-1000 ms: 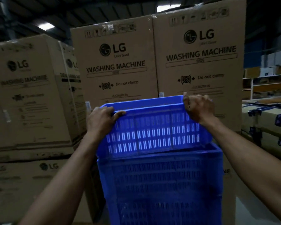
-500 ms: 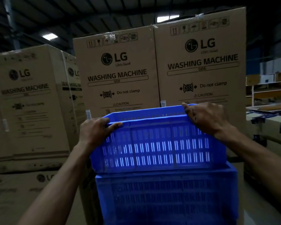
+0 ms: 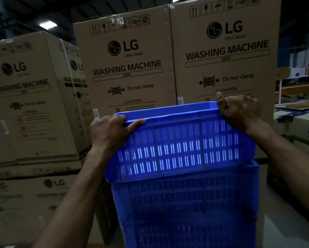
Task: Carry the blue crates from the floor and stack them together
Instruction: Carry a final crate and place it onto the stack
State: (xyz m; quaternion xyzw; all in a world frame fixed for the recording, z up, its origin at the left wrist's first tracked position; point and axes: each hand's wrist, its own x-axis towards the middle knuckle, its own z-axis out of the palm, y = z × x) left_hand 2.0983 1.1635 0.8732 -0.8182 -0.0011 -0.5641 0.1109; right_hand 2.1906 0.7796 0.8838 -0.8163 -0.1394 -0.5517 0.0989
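Observation:
A blue slotted crate (image 3: 182,149) sits at the top of a stack of blue crates (image 3: 185,208), overhanging slightly to the left. My left hand (image 3: 110,133) grips its left rim, fingers curled over the edge. My right hand (image 3: 239,111) grips the right rim corner with the thumb raised. The bottom of the stack is out of view below.
Tall cardboard washing machine boxes (image 3: 125,68) stand right behind the stack, with more of them (image 3: 28,97) stacked at the left. Strapped cartons (image 3: 300,122) and shelving (image 3: 296,81) are at the right. Grey floor (image 3: 282,226) shows at the lower right.
The top crate has come down from a tilted position to rest level on the stack. Both hands have kept their grip on the rim.

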